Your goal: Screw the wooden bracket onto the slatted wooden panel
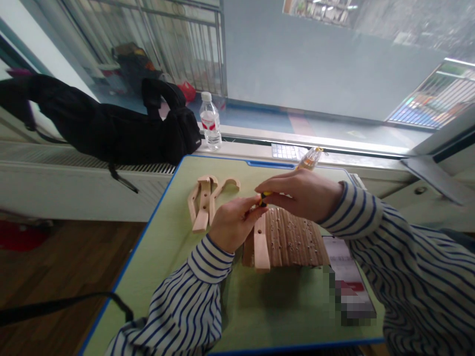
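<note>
My left hand (234,223) and my right hand (297,194) meet above a stack of wooden slats (293,240) drilled with small holes. Both hands pinch a small yellow and black tool (262,198) between their fingertips. One thicker wooden bar (261,244) stands at the left side of the stack, just under my left hand. Both arms wear blue-striped white sleeves. Several curved wooden pieces (206,200) lie to the left of my hands on the green table (166,247).
A water bottle (210,121) and a black bag (111,126) rest on the window sill behind the table. A small clear bottle (309,158) lies at the table's far edge. A printed sheet (345,267) lies right of the slats. A black cable (74,302) hangs at the left.
</note>
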`<state>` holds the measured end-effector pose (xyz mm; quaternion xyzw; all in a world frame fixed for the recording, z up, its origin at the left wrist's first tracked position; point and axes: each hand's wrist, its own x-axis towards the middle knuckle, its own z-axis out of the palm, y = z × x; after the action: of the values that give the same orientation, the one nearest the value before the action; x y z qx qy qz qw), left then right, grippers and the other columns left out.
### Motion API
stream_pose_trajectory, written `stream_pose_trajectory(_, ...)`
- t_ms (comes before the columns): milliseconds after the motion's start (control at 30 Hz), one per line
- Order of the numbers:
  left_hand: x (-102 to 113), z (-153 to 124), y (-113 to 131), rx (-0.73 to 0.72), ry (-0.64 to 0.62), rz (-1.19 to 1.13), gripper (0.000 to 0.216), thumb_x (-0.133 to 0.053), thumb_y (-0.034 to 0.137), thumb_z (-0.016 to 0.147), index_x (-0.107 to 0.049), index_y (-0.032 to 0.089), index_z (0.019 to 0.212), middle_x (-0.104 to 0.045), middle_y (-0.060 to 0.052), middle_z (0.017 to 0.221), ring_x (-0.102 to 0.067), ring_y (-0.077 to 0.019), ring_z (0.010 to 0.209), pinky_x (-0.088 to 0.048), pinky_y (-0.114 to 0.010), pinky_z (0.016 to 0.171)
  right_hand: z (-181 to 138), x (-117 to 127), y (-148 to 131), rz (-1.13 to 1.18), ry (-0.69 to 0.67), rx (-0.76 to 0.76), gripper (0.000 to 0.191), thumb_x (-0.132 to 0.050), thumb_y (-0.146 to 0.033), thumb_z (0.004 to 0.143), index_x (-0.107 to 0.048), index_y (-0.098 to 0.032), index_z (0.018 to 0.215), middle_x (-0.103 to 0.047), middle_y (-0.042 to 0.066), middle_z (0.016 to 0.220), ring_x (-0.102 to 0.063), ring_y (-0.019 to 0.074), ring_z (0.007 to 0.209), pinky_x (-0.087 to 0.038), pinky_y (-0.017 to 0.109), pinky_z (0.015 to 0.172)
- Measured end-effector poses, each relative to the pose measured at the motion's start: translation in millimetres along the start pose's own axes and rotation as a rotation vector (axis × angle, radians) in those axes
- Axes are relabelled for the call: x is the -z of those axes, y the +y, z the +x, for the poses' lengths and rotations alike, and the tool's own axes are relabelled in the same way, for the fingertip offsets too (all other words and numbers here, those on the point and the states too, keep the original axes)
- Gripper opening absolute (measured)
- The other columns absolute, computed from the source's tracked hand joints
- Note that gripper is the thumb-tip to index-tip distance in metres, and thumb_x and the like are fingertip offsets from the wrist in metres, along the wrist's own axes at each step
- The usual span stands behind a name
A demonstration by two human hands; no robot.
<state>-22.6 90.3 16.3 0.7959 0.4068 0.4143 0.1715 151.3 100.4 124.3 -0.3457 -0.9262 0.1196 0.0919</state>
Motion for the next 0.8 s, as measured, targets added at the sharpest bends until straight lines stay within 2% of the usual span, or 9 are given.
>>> stream_pose_trajectory(367,2.4,2.6,3.4,-0.018,-0.066,-0.041,0.020,-0.055,0.025,0.084,-0.061,0.021,0.103,-0.068,-0.001,0.084,-0.061,-0.0130,0.074,-0.044,-0.023,0.065,-1.0,-1.9,-1.0,-0.063,0.009,-0.086,0.027,-0.042,-0.030,0.087,-0.059,-0.017,0.105,-0.066,0.006,0.090,-0.060,0.0146,0.080,-0.039,0.027,0.068)
stream_pose_trajectory(467,3.1,2.2,5.0,0.008,-0.073,-0.025,0.020,-0.054,0.026,0.084,-0.061,0.021,0.103,-0.065,0.001,0.076,-0.058,-0.0110,0.064,-0.043,-0.022,0.059,-0.3,-2.8,-1.7,-0.063,0.035,-0.087,0.029,-0.041,-0.031,0.088,-0.059,-0.017,0.105,-0.066,0.006,0.092,-0.060,0.0145,0.079,-0.040,0.026,0.067)
stream_pose_trajectory(567,3.7,2.1,6.2,0.025,-0.029,0.004,0.023,-0.058,0.030,0.081,-0.061,0.019,0.101,-0.060,0.002,0.065,-0.052,-0.0095,0.054,-0.041,-0.021,0.053,0.8,-3.5,-2.6,-0.056,0.040,-0.077,0.029,-0.041,-0.031,0.088,-0.059,-0.016,0.107,-0.066,0.007,0.093,-0.061,0.0150,0.081,-0.041,0.027,0.069)
stream_pose_trajectory(667,4.6,3.3,6.6,0.034,0.035,0.003,0.023,-0.061,0.034,0.078,-0.064,0.018,0.094,-0.059,0.003,0.061,-0.052,-0.0088,0.051,-0.042,-0.020,0.051,1.7,-4.5,-2.9,-0.045,0.049,-0.078,0.030,-0.042,-0.031,0.088,-0.059,-0.017,0.108,-0.066,0.007,0.096,-0.061,0.0156,0.085,-0.042,0.027,0.072)
stream_pose_trajectory(800,5.5,4.4,5.4,0.020,0.049,-0.012,0.019,-0.060,0.034,0.079,-0.066,0.019,0.091,-0.060,0.003,0.059,-0.051,-0.0080,0.049,-0.041,-0.020,0.050,0.6,-6.1,-1.6,-0.015,0.072,-0.069,0.032,-0.043,-0.031,0.087,-0.057,-0.016,0.112,-0.065,0.008,0.100,-0.061,0.0160,0.087,-0.044,0.028,0.074)
